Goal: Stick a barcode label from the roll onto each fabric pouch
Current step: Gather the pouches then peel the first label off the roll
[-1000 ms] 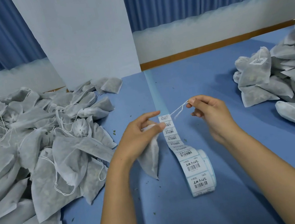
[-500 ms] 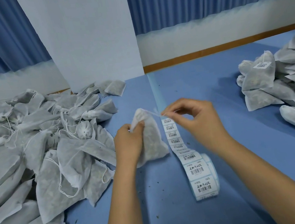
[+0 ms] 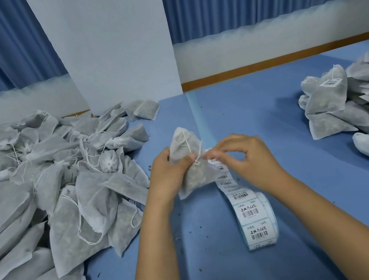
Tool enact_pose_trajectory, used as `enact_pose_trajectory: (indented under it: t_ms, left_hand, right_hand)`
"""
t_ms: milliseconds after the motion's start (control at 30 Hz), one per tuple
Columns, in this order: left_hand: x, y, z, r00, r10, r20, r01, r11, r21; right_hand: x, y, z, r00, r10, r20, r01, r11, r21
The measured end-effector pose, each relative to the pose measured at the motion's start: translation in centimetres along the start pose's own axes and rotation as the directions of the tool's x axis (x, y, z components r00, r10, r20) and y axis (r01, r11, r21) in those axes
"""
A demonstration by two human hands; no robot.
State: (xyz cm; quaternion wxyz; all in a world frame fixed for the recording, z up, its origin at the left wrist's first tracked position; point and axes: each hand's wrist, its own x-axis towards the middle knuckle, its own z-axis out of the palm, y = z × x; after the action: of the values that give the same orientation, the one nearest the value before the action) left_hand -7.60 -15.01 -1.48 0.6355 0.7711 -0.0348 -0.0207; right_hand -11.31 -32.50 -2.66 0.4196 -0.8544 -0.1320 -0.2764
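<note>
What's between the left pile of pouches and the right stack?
Head view: the partly unrolled label roll, and the left hand gripping one pouch, right hand pinching its drawstring.

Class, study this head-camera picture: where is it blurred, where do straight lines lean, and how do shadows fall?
Head view: the right hand, pinching the drawstring of the pouch in the left hand, is motion-blurred; labels on the roll read sharp near the camera; the white panel leans, wide-angle distortion; light is soft, shadows faint.
</note>
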Motion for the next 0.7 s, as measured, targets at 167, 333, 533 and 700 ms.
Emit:
enact_pose_trajectory:
  t_ms: [167, 333, 533, 700]
  left_hand:
    - [1.0, -1.2, 0.7, 0.924, 0.261, -0.279, -0.202, 0.954, 0.223]
    - [1.4, -2.7, 1.6, 0.810, 0.505, -0.298, -0.398, 0.847, 0.354]
    - [2.2, -4.2, 1.6, 0.824, 0.527, -0.206, -0.425, 0.817, 0.390]
    - [3.1, -5.3, 2.4, 0.851, 0.506, -0.140, -0.400, 0.798, 0.451]
  right_hand:
    - [2.1, 5.1, 1.2, 0.844, 0.536, -0.024, -0.518, 0.802, -0.298]
    - [3.9, 5.9, 4.7, 0.786, 0.612, 0.085, -0.511, 0.721, -0.467]
    - [5.7, 5.8, 5.0, 0.661, 0.735, 0.151, -0.646, 0.660, -0.383]
    - [4.5, 7.2, 4.9, 0.768, 0.628, 0.124, -0.550, 0.747, -0.372]
